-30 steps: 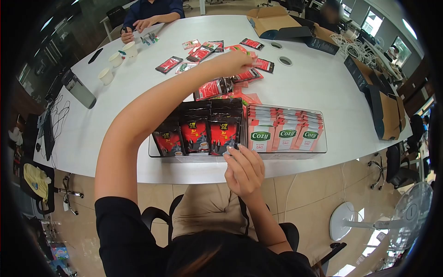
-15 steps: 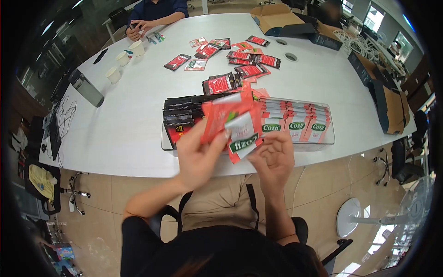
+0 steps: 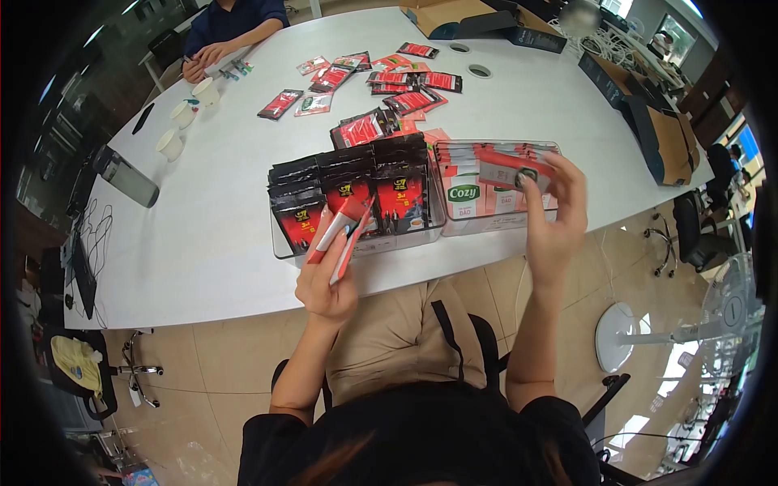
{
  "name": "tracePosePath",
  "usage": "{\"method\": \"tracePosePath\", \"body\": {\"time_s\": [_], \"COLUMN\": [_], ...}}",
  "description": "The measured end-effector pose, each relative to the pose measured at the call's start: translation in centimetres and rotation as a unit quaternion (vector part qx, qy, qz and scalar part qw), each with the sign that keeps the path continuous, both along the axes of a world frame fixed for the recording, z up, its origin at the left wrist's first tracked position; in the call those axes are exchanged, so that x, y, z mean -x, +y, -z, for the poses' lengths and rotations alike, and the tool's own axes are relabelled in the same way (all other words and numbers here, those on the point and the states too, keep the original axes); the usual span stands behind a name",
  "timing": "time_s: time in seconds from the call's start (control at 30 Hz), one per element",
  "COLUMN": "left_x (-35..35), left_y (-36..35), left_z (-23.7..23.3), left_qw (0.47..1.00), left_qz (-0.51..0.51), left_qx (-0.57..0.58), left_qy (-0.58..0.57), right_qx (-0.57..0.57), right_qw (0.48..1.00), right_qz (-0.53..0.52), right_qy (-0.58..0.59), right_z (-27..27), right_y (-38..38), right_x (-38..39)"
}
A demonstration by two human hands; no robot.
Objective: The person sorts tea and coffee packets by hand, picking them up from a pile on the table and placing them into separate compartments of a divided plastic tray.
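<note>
My left hand is closed around a few pink-and-white sachets, held on edge in front of the black and red coffee sachets. Those coffee sachets stand in rows in a clear plastic bin. My right hand pinches one pink-and-white Cozy sachet over the second clear bin. That bin holds upright Cozy tea sachets; the raised sachet and my fingers hide some of them.
Loose black, red and pink sachets lie scattered beyond the bins. Paper cups and a grey bottle stand at the left. Open cardboard boxes sit along the right edge. Across the table, a person's hands rest near small items.
My hands have moved apart. The right one has carried a single Cozy sachet rightward to the tea bin, while the left keeps the others, lower and turned on edge. The camera view has shifted.
</note>
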State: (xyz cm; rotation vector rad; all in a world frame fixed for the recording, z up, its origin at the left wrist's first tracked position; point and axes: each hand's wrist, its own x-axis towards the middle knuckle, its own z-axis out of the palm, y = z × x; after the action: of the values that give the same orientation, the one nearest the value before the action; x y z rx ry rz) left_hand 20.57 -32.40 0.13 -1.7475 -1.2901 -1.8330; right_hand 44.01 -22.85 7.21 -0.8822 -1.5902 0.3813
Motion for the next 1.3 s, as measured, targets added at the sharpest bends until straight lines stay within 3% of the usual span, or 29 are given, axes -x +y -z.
{"method": "tracePosePath", "body": {"time_s": [0.1,0.17,0.3,0.4,0.5,0.7,0.8,0.9,1.0,1.1,1.2,1.3], "left_x": [0.0,0.1,0.2,0.2,0.0,0.0,-0.1,-0.2,-0.3,0.2,0.6,0.5], "left_y": [0.1,-0.1,-0.3,-0.2,0.1,0.3,0.4,0.4,0.1,-0.4,-0.3,-0.3], "left_z": [0.3,0.6,1.0,0.8,-0.1,-0.2,-0.2,-0.2,0.1,0.5,1.0,0.9], "left_qw": [0.999,0.996,0.995,0.996,0.998,0.998,0.999,0.998,0.999,0.999,0.995,0.99], "left_qz": [0.011,0.018,0.017,0.021,0.02,-0.02,0.002,0.015,0.01,0.015,0.03,0.037], "left_qx": [0.025,0.061,0.06,0.061,0.054,0.04,0.033,0.027,0.013,0.041,0.049,0.059], "left_qy": [-0.026,-0.055,-0.071,-0.059,-0.036,0.037,0.04,0.047,0.046,-0.008,-0.084,-0.124], "right_qx": [0.038,0.011,-0.084,-0.014,0.168,0.105,0.141,0.093,0.089,0.023,0.078,0.079], "right_qw": [0.972,0.913,0.941,0.946,0.883,0.907,0.908,0.923,0.956,0.963,0.958,0.956], "right_qz": [-0.06,-0.126,-0.135,-0.127,-0.196,-0.206,-0.207,-0.187,-0.173,-0.194,-0.266,-0.274], "right_qy": [-0.223,-0.388,-0.299,-0.3,-0.392,-0.353,-0.336,-0.322,-0.218,-0.183,-0.079,-0.072], "right_z": [-2.1,-2.1,-1.4,-0.8,-0.9,0.3,0.3,-0.1,-1.5,-1.2,-0.9,-0.8], "right_y": [1.5,2.8,3.2,2.9,1.9,1.6,1.3,0.9,-0.4,-0.6,-1.1,-1.9], "right_x": [-0.5,-0.5,1.2,-0.2,-0.9,0.5,0.7,1.0,2.3,3.3,5.0,6.7]}}
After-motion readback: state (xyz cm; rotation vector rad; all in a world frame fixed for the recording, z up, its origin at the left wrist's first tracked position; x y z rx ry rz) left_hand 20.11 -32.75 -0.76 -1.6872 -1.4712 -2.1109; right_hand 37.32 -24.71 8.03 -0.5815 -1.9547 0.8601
